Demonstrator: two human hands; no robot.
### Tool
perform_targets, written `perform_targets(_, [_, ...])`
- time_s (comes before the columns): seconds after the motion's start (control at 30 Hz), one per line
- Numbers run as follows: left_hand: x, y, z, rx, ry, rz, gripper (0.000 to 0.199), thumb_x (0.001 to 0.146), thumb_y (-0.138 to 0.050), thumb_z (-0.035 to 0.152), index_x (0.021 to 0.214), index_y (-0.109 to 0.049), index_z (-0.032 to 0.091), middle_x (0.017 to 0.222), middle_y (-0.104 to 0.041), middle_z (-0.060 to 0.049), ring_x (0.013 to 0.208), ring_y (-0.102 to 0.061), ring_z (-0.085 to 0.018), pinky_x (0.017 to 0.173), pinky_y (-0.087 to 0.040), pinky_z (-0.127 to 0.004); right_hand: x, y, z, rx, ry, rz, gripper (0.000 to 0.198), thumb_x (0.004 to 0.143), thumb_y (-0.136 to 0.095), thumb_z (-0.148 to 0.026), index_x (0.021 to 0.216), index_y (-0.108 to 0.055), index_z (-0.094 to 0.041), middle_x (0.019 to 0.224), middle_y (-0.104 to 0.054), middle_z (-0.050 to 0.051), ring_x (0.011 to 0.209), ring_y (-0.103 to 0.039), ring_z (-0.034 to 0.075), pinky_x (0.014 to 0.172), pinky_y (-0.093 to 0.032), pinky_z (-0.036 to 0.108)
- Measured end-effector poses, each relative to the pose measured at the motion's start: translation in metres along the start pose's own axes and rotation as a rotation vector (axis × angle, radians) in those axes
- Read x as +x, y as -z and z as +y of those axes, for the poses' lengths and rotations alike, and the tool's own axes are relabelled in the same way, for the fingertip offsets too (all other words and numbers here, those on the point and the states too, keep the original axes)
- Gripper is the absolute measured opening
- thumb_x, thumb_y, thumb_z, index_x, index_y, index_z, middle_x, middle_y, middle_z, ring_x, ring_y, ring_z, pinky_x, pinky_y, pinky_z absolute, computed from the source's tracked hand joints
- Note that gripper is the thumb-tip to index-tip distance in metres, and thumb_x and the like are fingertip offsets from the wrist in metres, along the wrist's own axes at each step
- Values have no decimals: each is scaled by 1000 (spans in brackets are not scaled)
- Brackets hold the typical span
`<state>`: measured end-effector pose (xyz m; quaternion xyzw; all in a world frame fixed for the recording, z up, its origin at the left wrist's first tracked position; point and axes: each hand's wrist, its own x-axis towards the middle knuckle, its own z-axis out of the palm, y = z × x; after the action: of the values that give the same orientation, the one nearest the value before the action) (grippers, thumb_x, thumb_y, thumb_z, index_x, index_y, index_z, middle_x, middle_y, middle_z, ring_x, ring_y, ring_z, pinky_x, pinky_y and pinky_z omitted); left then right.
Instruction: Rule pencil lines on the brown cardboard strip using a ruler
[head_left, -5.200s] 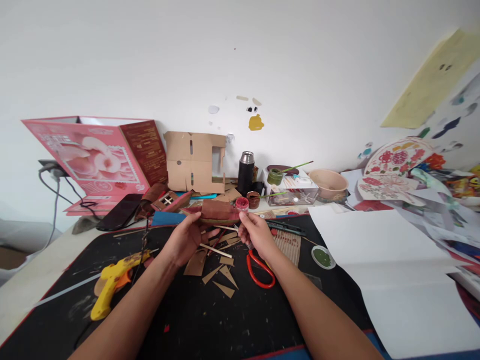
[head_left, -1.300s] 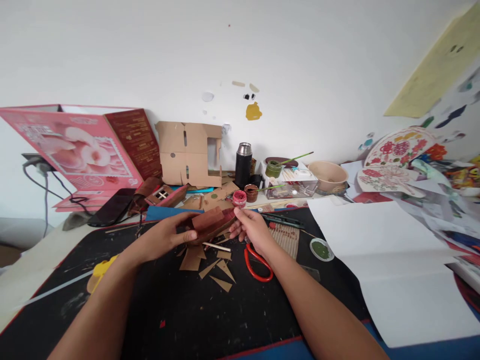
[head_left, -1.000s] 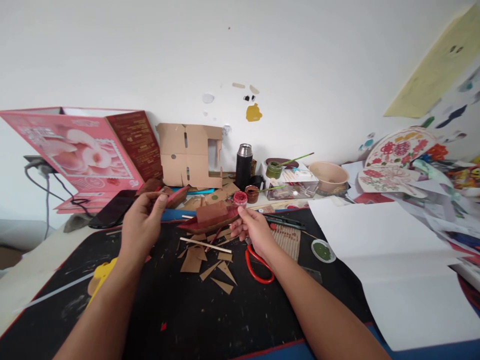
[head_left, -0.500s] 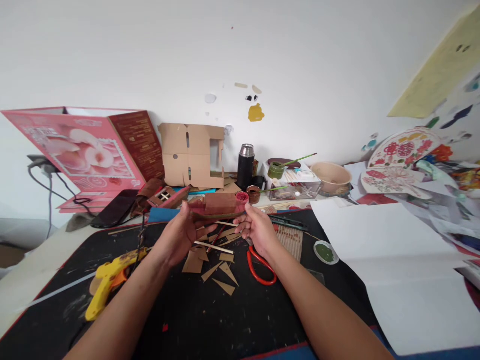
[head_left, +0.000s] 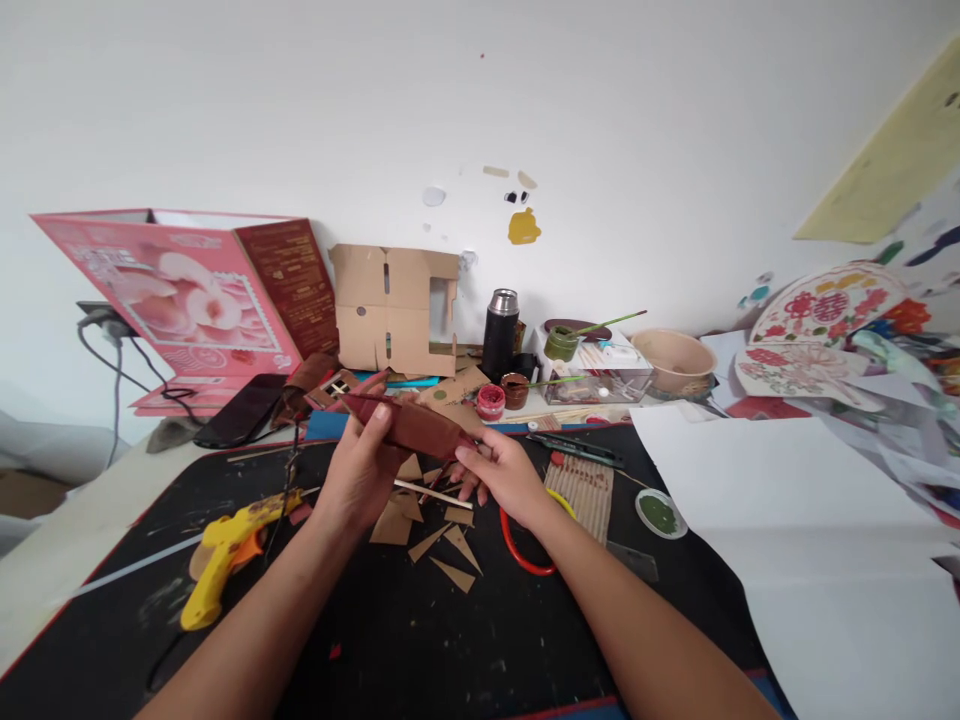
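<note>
Between my hands is a reddish-brown painted piece (head_left: 420, 428), flat-sided with a pointed left end; it looks like painted cardboard. My left hand (head_left: 364, 455) grips its left end, thumb on top. My right hand (head_left: 501, 468) pinches its right corner between thumb and fingers. Under them lie cardboard scraps (head_left: 394, 522) and a pale thin stick (head_left: 435, 494). Scissors with a red and yellow handle (head_left: 525, 562) are partly covered by my right hand and wrist.
A yellow glue gun (head_left: 225, 550) lies left on the black mat (head_left: 420, 650). Corrugated cardboard (head_left: 581, 495), a green paint lid (head_left: 661, 513) and white paper (head_left: 720, 500) are at right. Behind stand paint jars (head_left: 491, 401), a black flask (head_left: 500, 335) and a cut cardboard sheet (head_left: 405, 310).
The brown piece has been turned so that its broad face shows, its left end raised and its right end lower. The view has shifted slightly left.
</note>
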<state>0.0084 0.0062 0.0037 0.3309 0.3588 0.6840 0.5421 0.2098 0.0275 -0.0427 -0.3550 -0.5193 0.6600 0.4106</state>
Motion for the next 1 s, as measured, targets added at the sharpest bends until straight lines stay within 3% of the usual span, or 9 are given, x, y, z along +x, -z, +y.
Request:
perform_targets(0.1, [-7, -7, 0, 13, -36, -12, 105, 58, -102, 76, 146, -64, 32, 139, -74, -12, 129, -73, -38, 104, -63, -49, 0, 0, 1, -36, 3, -1, 55, 83, -88, -58, 116, -70, -18, 76, -79, 0, 49, -73, 16, 39, -42, 20])
perform_targets(0.27, [-17, -16, -6, 59, -97, 5, 116, 53, -109, 61, 153, -57, 36, 145, -71, -11, 133, -70, -36, 105, -61, -42, -1, -2, 0, -87, -13, -15, 47, 85, -85, -57, 109, -71, -19, 71, -77, -1, 48, -72, 16, 38, -41, 19])
perform_targets(0.43, [-18, -19, -12, 69, -100, 72, 98, 63, -104, 62, 147, -64, 31, 130, -77, -8, 120, -73, -30, 95, -60, -35, -1, -1, 0, -121, -22, -22, 47, 86, -84, -61, 103, -70, -19, 72, -78, 1, 50, -74, 17, 39, -41, 19])
perform_targets(0.6, [-11, -16, -10, 37, -72, 165, 69, 70, -97, 68, 120, -76, 24, 114, -80, -5, 102, -75, -25, 84, -57, -31, -1, -2, 3, -138, -26, -49, 50, 86, -84, -64, 103, -70, -19, 72, -77, 1, 49, -72, 17, 38, -40, 20])
perform_targets(0.8, [-4, -8, -17, 35, 14, 240, 60, 69, -97, 68, 92, -74, 19, 85, -76, -2, 74, -69, -19, 69, -51, -28, -4, -4, 2, -161, -30, -96, 43, 88, -86, -58, 103, -73, -20, 74, -77, 1, 50, -71, 16, 38, -41, 20])
perform_targets(1.0, [3, -3, -10, 37, 8, 238, 58, 73, -93, 67, 101, -75, 20, 91, -78, -1, 81, -71, -20, 73, -53, -29, -8, -6, -3, -152, -24, -127, 46, 91, -87, -57, 115, -74, -20, 83, -79, 3, 55, -74, 16, 39, -42, 18])
